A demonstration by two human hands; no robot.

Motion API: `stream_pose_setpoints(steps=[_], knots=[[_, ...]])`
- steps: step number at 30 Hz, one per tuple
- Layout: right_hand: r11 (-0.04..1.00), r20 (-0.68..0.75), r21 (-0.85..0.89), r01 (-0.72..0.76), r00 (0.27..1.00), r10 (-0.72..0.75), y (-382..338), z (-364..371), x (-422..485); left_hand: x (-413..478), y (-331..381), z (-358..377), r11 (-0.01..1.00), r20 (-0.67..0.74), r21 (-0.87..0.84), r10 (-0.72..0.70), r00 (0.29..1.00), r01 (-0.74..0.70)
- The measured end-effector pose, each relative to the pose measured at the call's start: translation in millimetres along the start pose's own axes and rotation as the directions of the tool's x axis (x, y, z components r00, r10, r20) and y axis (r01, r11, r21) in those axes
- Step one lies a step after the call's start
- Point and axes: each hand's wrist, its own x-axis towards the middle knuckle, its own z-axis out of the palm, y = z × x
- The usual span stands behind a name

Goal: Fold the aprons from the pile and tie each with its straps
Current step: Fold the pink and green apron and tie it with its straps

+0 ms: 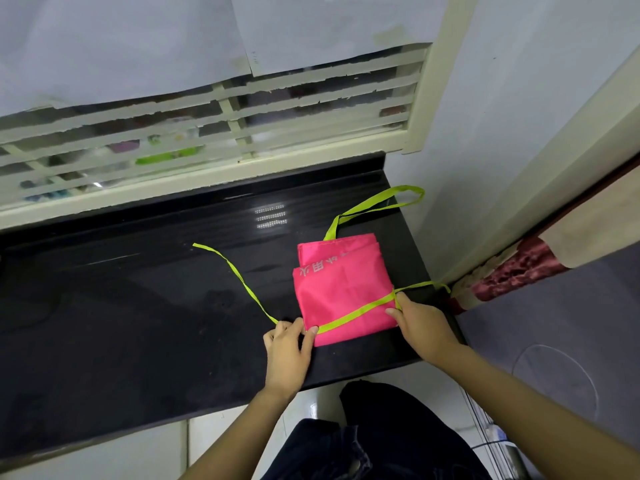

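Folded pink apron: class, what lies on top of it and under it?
On top, a green strap, pinched by the left hand and right hand. Underneath, the black counter; anything else there is covered.

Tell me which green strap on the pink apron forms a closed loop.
The neck strap at the apron's far edge. The other straps are single strands: one trails left across the counter, one crosses the apron between left hand and right hand.

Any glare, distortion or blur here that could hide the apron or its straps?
Head view: a light's reflection glares on the black counter beyond the apron, not on it; the wide lens bows the window frame; apron, strap, left hand and right hand look sharp; things behind the glass are blurred.
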Motion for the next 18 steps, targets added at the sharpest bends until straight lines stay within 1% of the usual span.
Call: stream_pose_setpoints(steps=[2,4,6,7,10,11,12,13,15,17,18], knots=[[0.999,0.014,-0.024,-0.022,1.0,0.023,-3.2,-2.6,5.6,2.6,5.5,2.2,0.999,-0.044,0.044,-0.016,0.999,0.018],[0.999,0.048,-0.008,-0.032,0.998,0.032,-6.5,-5.0,9.0,7.3,10.5,2.9,0.995,-0.057,0.095,-0.03,0.998,0.036],[1.0,0.073,-0.017,0.005,0.997,-0.004,-9.2,-7.3,11.2,12.0,13.3,2.4,0.989,-0.053,0.13,-0.064,0.997,0.07],[0.999,0.068,-0.032,0.042,0.997,-0.04,-9.6,-8.9,12.0,13.7,14.2,1.6,0.986,-0.049,0.143,-0.078,0.996,0.084],[0.972,0.019,-0.029,0.235,0.972,-0.235,-3.3,-14.0,13.4,16.9,14.4,0.8,0.982,-0.041,0.146,-0.117,0.992,0.122],[0.963,0.022,-0.006,0.271,0.962,-0.271,-0.9,-16.1,14.0,18.3,14.2,0.5,0.982,-0.041,0.132,-0.13,0.991,0.134],[0.961,0.038,0.033,0.274,0.961,-0.275,1.2,-17.2,14.3,19.6,13.4,0.5,0.982,-0.041,0.115,-0.146,0.988,0.15],[0.967,0.059,0.088,0.24,0.968,-0.246,1.5,-18.7,14.1,20.6,12.4,1.0,0.983,-0.031,0.095,-0.156,0.987,0.158],[0.981,0.109,0.156,0.116,0.985,-0.133,0.4,-19.9,18.4,21.0,13.1,1.5,0.984,0.001,0.065,-0.168,0.986,0.167],[0.989,0.116,0.136,0.057,0.991,-0.073,-3.0,-20.5,28.3,19.5,15.0,1.7,0.978,0.028,0.013,-0.209,0.977,0.209],[0.992,0.118,0.123,0.038,0.992,-0.053,-5.3,-21.4,33.8,18.4,16.2,1.6,0.97,0.038,-0.051,-0.235,0.971,0.237]])
